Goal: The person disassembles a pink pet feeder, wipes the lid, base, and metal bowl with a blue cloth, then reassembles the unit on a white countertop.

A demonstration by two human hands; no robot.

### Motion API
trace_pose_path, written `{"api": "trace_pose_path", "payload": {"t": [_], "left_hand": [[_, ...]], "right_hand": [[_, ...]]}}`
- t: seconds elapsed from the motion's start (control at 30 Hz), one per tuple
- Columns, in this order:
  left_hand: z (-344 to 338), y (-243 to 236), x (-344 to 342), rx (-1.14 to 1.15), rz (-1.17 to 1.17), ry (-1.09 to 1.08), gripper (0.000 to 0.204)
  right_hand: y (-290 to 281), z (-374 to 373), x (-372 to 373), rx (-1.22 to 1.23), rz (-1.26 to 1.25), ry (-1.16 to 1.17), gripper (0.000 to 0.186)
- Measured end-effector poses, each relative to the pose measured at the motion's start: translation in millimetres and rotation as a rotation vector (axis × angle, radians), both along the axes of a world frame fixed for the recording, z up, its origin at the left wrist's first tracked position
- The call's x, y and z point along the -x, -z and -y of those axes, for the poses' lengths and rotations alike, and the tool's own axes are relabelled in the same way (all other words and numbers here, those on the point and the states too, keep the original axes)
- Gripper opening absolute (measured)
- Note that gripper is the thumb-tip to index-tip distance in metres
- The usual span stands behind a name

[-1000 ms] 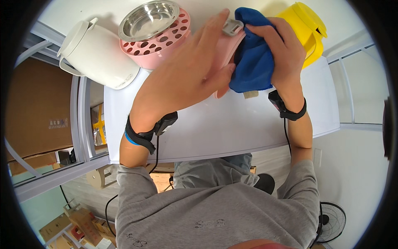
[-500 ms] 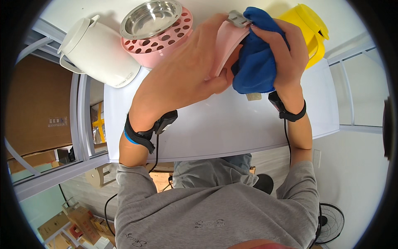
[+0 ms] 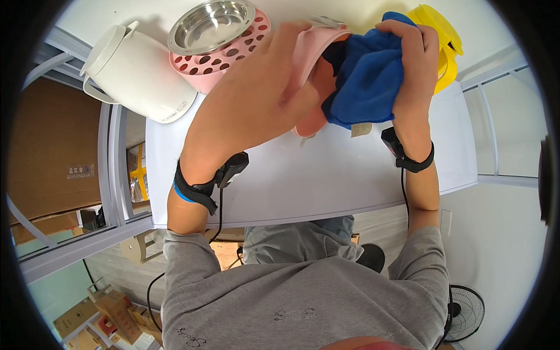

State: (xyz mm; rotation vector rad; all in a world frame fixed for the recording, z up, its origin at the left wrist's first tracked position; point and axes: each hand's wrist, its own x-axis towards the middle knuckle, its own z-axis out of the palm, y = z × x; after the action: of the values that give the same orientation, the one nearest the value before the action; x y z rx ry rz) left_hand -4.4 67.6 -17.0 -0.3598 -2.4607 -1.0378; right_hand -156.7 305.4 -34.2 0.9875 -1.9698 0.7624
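My left hand [image 3: 251,93] is wrapped round a pink plastic vessel [image 3: 309,55] above the table. The vessel is tilted, its open mouth facing right, with a grey piece [image 3: 328,22] on its top edge. My right hand [image 3: 415,73] grips a bunched blue cloth [image 3: 366,81] at the vessel's mouth. A small beige label [image 3: 361,129] hangs under the cloth. Fingers and cloth hide part of the vessel's inside.
On the white table [image 3: 291,181] stand a white jug [image 3: 137,73] at the left, a pink basin with a hole-patterned top [image 3: 233,52] bearing a steel bowl [image 3: 213,29], and a yellow jug [image 3: 440,35] behind my right hand. Cables run from both wrist straps.
The pink vessel has turned, showing more of its mouth and lower side. The blue cloth and my right hand have shifted a little to the right, away from the grey piece.
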Motion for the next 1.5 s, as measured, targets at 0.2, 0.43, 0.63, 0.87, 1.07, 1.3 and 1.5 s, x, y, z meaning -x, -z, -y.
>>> {"api": "trace_pose_path", "payload": {"t": [0.2,0.43,0.63,0.87,1.07,1.3,1.5], "left_hand": [[-2.4,-0.2,0.9,0.045,0.008,-0.015,0.065],[-0.7,3.4,2.2,0.15,-0.005,-0.047,0.066],[-2.4,8.7,2.4,0.157,-0.034,-0.05,0.072],[5.3,14.2,0.2,0.265,0.008,-0.029,0.082],[6.5,12.9,2.4,0.277,-0.016,0.025,0.079],[0.0,8.7,-2.0,0.225,-0.005,-0.029,0.08],[6.1,8.5,0.0,0.167,0.118,-0.052,0.087]], "right_hand": [[-2.6,13.8,-4.5,-0.024,-0.216,-0.421,0.041],[-5.5,10.4,1.2,-0.096,-0.171,-0.49,0.044],[-0.8,2.8,-0.9,-0.099,-0.065,-0.277,0.047],[1.9,5.0,4.4,-0.082,-0.074,-0.287,0.047],[-5.0,15.3,0.7,-0.156,-0.361,-0.495,0.044],[-4.7,10.4,1.4,-0.075,-0.243,-0.408,0.043],[0.6,5.4,9.3,-0.022,-0.174,-0.28,0.039]]}}
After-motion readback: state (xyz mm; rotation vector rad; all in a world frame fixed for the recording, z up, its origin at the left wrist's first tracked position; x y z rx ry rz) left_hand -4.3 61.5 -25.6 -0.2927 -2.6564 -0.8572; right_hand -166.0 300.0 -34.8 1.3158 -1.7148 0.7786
